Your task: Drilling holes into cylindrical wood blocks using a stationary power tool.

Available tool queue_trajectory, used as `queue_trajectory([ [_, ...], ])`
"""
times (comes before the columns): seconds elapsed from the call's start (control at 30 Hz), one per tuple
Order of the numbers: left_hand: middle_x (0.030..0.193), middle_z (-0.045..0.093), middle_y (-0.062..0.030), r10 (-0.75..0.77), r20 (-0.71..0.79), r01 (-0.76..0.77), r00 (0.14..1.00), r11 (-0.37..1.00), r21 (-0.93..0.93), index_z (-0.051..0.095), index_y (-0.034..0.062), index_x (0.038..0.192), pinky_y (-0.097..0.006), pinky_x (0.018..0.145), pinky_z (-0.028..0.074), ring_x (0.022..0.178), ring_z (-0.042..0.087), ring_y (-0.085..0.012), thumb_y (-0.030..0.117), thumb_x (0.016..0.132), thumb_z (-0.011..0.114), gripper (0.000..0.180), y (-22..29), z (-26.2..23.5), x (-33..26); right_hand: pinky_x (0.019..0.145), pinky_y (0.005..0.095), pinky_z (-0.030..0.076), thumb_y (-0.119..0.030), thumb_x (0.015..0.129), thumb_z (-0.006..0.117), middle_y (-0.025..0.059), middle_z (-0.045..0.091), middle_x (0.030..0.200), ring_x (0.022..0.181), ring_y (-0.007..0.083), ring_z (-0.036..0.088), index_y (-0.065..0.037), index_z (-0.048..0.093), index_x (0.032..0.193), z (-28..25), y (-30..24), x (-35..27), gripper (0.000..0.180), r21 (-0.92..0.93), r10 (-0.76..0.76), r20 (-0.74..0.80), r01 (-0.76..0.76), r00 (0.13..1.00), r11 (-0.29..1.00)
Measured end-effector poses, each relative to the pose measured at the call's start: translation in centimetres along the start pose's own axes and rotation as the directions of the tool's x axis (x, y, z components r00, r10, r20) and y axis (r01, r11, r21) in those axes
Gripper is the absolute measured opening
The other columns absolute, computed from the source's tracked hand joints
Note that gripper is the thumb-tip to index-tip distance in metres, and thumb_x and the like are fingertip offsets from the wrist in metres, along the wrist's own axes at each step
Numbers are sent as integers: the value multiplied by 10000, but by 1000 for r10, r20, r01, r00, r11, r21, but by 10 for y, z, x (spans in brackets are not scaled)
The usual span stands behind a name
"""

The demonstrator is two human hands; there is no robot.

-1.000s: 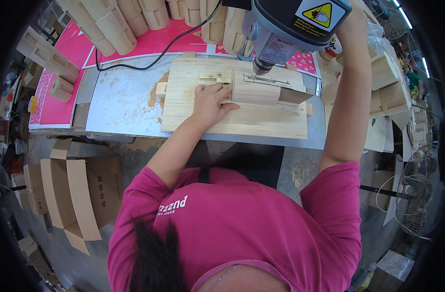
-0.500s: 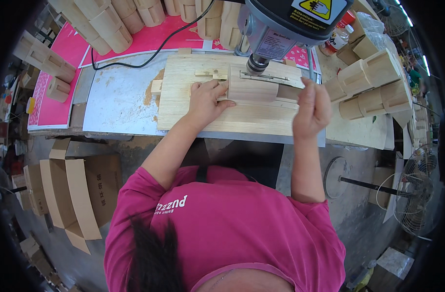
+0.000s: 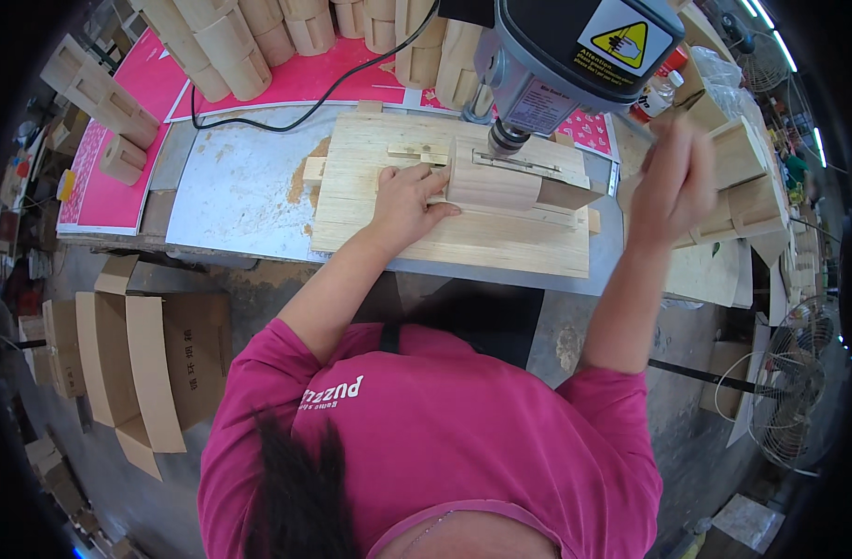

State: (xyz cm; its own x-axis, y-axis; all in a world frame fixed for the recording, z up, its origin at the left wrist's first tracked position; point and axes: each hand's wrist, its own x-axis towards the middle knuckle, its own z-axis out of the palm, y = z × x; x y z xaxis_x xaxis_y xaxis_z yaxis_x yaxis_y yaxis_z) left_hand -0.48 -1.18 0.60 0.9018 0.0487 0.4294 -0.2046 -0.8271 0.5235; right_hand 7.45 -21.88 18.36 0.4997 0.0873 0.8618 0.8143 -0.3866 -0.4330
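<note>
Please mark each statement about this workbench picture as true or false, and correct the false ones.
1. The left hand rests on the rounded pale wooden block lying on the flat wooden jig board. True.
2. The right hand grips the same block. False: it is raised to the right, apart from the block, and blurred, so what it holds cannot be told.
3. The grey drill press head stands above the block. True.
4. The open brown cardboard box sits on the bench. False: it is on the floor to the person's left.
5. The black cable runs across the bench top behind the board. True.
</note>
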Motion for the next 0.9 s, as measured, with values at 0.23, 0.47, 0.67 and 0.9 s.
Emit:
queue_trajectory([
  [0.23, 794, 547, -3, -105, 92, 120, 990, 978, -173, 632, 169, 1029, -348, 763, 289, 805, 527, -174, 354, 593, 755, 490, 7, 13, 18, 656, 278, 422, -263, 908, 437, 42, 618, 788, 743, 143, 545, 26, 606, 870, 21, 78, 99, 336, -296, -209, 209, 265, 955, 918],
  [0.47, 912, 500, -62, -210, -6, 184, 978, 868, -461, 643, 85, 879, -332, 724, 389, 860, 498, -206, 287, 520, 820, 448, -4, 20, 12, 731, 286, 397, -241, 862, 552, 51, 574, 925, 860, 124, 501, -21, 545, 1076, 0, 93, 12, 307, 54, 326, 550, -423, 769, 905],
  [0.67, 1104, 415, -84, -71, -59, 35, 996, 882, -469, 637, 73, 905, -367, 850, 406, 1070, 408, -239, 218, 524, 845, 458, 1, -20, -14, 663, 291, 416, -123, 674, 715, 113, 578, 786, 718, 193, 528, 36, 587, 935, -34, 87, -90, 331, -228, 382, 743, -328, 550, 917],
  [0.9, 1237, 366, -88, -420, 79, 324, 904, 553, -768, 624, 24, 926, -340, 936, 379, 1135, 402, -233, 174, 525, 840, 480, -33, -194, -73, 610, 227, 359, -99, 647, 706, 18, 513, 727, 676, 120, 459, 11, 583, 827, -63, 55, -121, 244, -35, 437, 721, -602, 538, 798],
])
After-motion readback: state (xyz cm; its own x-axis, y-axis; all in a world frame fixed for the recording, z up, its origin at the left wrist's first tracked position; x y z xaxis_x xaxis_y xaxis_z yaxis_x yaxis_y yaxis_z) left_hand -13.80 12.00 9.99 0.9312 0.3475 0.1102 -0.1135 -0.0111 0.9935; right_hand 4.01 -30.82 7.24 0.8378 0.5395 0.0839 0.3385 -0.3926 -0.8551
